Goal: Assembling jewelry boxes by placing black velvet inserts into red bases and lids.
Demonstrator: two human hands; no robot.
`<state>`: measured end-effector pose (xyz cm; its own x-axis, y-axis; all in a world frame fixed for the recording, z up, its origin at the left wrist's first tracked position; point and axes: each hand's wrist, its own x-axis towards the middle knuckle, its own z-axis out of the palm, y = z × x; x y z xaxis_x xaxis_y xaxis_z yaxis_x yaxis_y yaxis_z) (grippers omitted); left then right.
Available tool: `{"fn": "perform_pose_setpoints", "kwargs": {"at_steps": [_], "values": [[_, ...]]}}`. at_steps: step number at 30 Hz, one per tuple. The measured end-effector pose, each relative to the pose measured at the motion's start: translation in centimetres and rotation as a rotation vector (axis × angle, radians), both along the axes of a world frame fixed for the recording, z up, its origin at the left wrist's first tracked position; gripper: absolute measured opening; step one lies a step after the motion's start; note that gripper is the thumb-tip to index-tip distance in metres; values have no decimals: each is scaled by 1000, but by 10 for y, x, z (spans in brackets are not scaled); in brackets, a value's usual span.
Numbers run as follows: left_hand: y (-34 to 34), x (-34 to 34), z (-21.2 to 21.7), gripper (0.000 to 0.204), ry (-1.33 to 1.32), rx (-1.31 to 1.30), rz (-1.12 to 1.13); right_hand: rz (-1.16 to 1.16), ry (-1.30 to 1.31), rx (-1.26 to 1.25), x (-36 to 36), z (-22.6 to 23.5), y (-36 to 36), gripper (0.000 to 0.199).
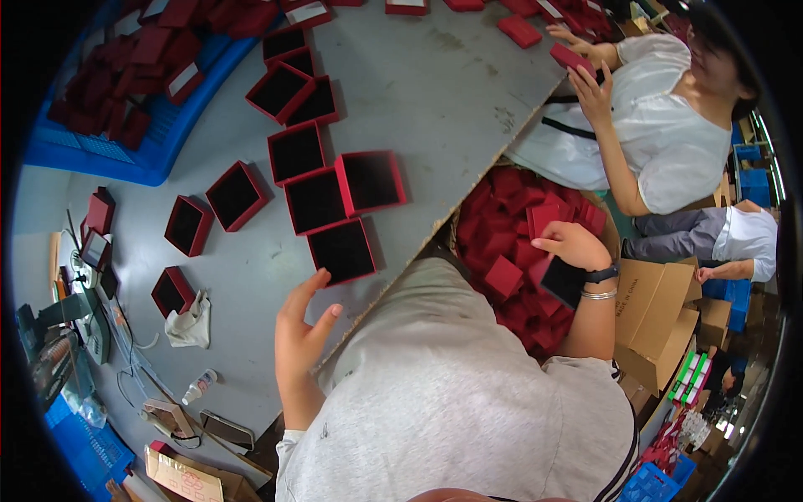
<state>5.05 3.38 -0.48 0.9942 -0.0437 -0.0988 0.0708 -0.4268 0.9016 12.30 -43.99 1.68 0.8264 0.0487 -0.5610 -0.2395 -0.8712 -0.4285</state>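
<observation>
My left hand (303, 339) is over the table's near edge, thumb and fingers apart. One fingertip is at the corner of the nearest open red box (341, 251), which has a black inside. Several more open red boxes (314, 202) stand beyond it, some leaning on one another. My right hand (575, 249), a dark band and bracelets at its wrist, is over a carton full of red boxes (503, 276). Its fingers are bent together. Below them is a black square piece (563, 281); whether the hand grips it is hidden.
At the far left a blue crate (159, 163) holds many red boxes. A white cloth (191, 322), a small bottle (199, 386) and a phone (227, 431) lie on the table's left. A co-worker (644, 117) handles a red box at the far right. An open cardboard carton (657, 314) stands right.
</observation>
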Motion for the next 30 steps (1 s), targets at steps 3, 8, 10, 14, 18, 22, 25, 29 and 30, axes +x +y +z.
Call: {"fn": "perform_pose_setpoints", "kwargs": {"at_steps": [3, 8, 10, 14, 18, 22, 25, 29, 30], "values": [[10, 3, -8, 54, -67, -79, 21, 153, -64, 143, 66, 14, 53, 30], [35, 10, -27, 61, -154, -331, 191, 446, -417, 102, 225, 18, 107, 41], [42, 23, -35, 58, -192, -465, 310, 396, -516, 69, 304, 1, 125, 50], [44, 45, -38, 52, -291, -538, 394, 352, -740, -162, 430, -44, 161, 59], [50, 58, -46, 49, -284, -541, 406, 222, -706, -356, 469, -61, 202, 49], [51, 64, -49, 44, -267, -541, 487, 435, -466, -88, 449, -62, 221, 39], [51, 61, -50, 41, -274, -569, 519, 605, -541, -249, 402, -38, 240, 24], [56, 59, -65, 35, -210, -571, 489, 658, -703, -551, 379, -21, 264, 16], [58, 57, -74, 34, -158, -548, 493, 656, -715, -558, 386, -16, 267, 16]]}}
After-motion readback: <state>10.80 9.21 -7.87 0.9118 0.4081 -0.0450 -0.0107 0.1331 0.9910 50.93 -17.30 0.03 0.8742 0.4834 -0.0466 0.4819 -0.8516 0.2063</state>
